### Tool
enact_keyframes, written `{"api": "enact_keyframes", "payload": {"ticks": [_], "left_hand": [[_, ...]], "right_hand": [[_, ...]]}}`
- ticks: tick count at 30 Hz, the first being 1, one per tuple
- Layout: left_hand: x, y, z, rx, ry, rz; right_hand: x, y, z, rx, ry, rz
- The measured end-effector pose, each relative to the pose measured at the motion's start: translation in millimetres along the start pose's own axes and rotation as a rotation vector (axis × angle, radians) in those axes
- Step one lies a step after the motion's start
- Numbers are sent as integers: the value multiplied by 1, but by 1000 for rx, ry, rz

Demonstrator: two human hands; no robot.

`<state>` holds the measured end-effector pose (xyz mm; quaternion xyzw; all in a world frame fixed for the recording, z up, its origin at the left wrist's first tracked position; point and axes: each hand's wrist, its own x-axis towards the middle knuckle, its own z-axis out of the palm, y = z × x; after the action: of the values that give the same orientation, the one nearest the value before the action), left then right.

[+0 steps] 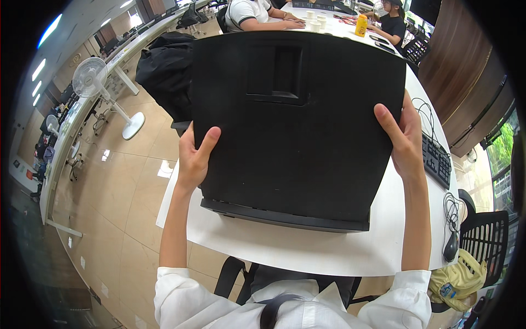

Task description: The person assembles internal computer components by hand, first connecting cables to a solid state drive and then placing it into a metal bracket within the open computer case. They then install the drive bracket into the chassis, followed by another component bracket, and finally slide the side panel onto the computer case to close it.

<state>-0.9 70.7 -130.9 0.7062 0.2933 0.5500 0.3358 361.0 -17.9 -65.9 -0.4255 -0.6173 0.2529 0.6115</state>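
A large black computer case (285, 148) lies flat before me, broad side up, over the white table (241, 247). Its upper face has a recessed rectangular latch near the far edge, and a ridged strip runs along the near edge. My left hand (196, 159) grips the case's left edge, thumb on top and fingers curled out of sight beneath. On the opposite edge my right hand (404, 140) holds it the same way. Whether the case rests on the table or is lifted slightly, I cannot tell.
Right of the case lie a black keyboard (436, 160) and a wired mouse (451, 247). A black bag (164, 71) is at the far left. Beyond stand paper cups (315, 26) and a yellow bottle (361, 25), near two seated people. A white fan (131, 125) stands on the floor.
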Motion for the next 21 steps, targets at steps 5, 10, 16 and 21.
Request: {"api": "enact_keyframes", "payload": {"ticks": [5,10,16,21], "left_hand": [[-12,4,-3,-54,39,1],[-15,5,-7,-75,14,-26],[-15,2,-6,-95,41,-12],[-19,-4,-10,-90,80,-41]], "right_hand": [[-6,-14,3,-32,16,-106],[-8,-18,8,-62,38,-141],[-9,-19,9,-99,44,-136],[-12,-19,7,-107,37,-202]]}}
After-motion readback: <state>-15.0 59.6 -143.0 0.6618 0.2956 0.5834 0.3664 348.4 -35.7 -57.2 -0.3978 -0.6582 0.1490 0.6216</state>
